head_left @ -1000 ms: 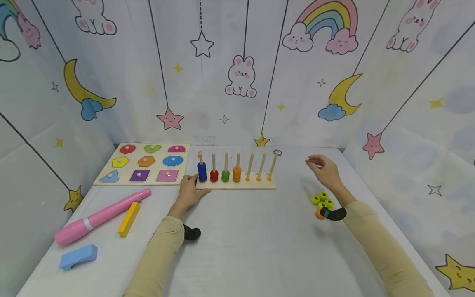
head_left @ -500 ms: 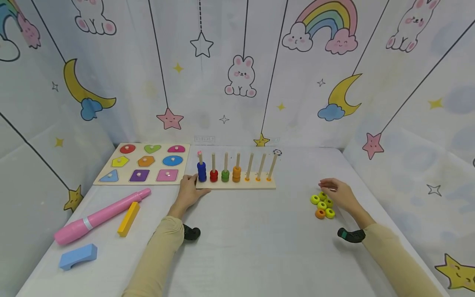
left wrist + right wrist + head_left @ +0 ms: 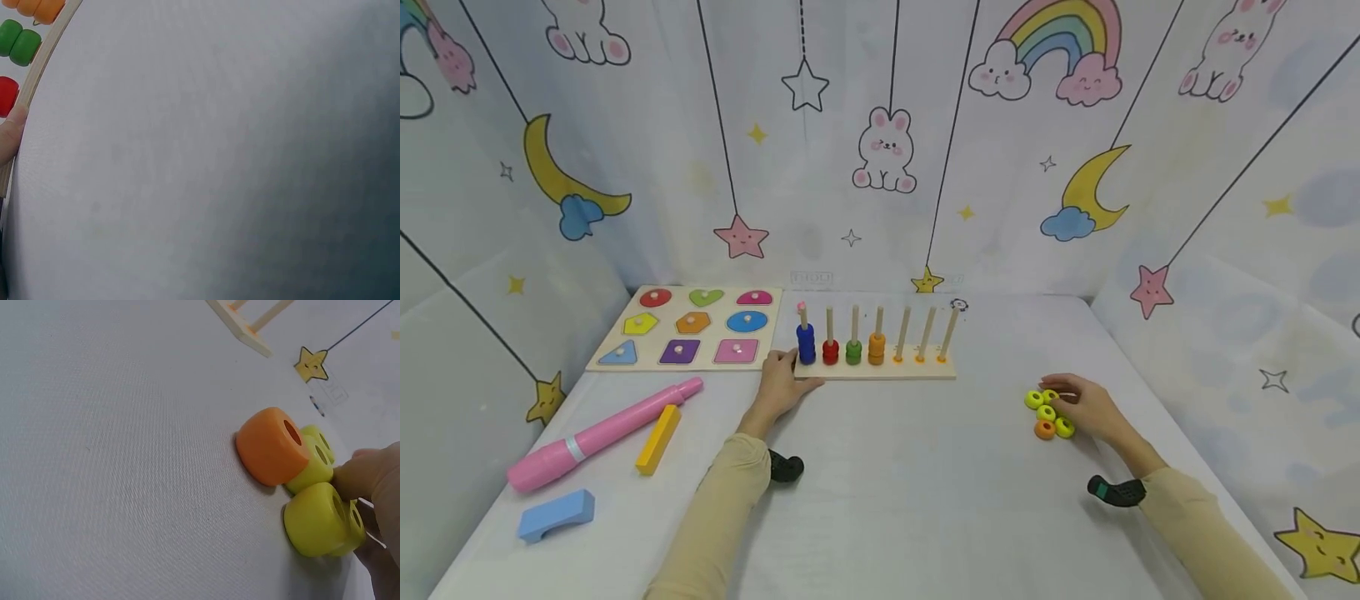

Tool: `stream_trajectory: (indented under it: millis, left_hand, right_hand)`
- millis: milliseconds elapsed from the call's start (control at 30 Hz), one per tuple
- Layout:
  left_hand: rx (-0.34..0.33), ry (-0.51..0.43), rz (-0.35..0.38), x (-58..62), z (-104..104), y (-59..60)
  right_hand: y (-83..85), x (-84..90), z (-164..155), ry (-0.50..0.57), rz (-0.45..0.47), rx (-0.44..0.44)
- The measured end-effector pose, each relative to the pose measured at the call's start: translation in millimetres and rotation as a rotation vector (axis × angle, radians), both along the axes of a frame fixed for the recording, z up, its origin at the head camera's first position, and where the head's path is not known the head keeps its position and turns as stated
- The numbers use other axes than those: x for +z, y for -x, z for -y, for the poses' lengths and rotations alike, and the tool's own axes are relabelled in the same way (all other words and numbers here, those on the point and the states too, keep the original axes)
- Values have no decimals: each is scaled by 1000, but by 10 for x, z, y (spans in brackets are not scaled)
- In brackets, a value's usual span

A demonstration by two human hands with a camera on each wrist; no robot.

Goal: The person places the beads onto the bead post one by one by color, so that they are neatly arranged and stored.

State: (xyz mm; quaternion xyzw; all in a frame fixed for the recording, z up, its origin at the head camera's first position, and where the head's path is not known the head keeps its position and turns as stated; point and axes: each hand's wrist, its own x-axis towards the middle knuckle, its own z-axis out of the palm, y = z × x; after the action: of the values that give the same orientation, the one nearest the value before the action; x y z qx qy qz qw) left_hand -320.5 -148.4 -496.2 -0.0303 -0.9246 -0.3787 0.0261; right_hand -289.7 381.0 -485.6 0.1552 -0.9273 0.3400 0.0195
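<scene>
A wooden peg board (image 3: 887,374) stands at the table's back middle, with blue, red, green and orange beads stacked on its left pegs and three bare pegs at right. My left hand (image 3: 778,387) grips the board's left end, thumb along the front edge; the left wrist view shows only the thumb (image 3: 11,134). At the right, my right hand (image 3: 1086,406) reaches down into a cluster of loose yellow beads (image 3: 1046,413), its thumb and fingers pinching one that is mostly hidden. An orange bead (image 3: 272,447) lies against the cluster, apart from the fingers.
Behind my left forearm lies a shape puzzle board (image 3: 681,329). Left on the table are a pink tube-like toy (image 3: 617,429), a yellow stick block (image 3: 658,440) and a blue arched block (image 3: 557,517). A patterned cloth backdrop (image 3: 820,167) encloses the back and sides.
My right hand has come down and toward me from above the table onto the yellow beads, and its fingers have closed around one. My left hand stays on the peg board.
</scene>
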Motion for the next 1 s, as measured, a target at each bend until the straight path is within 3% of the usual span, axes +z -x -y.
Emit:
stream_trajectory:
  millis: [200, 433, 600, 833, 1000]
  left_hand:
    - [-10, 22, -26, 34, -35, 89]
    - [2, -11, -12, 57, -36, 122]
    - [-12, -6, 10, -24, -72, 72]
    - [-19, -1, -13, -34, -25, 57]
    - [-15, 4, -7, -35, 4, 43]
  right_hand:
    - [90, 113, 7, -25, 20, 9]
    - [185, 190, 24, 15, -51, -39]
    - [13, 49, 50, 72, -151, -57]
    - [-211, 94, 167, -9, -223, 110]
    - [-368, 75, 192, -71, -268, 179]
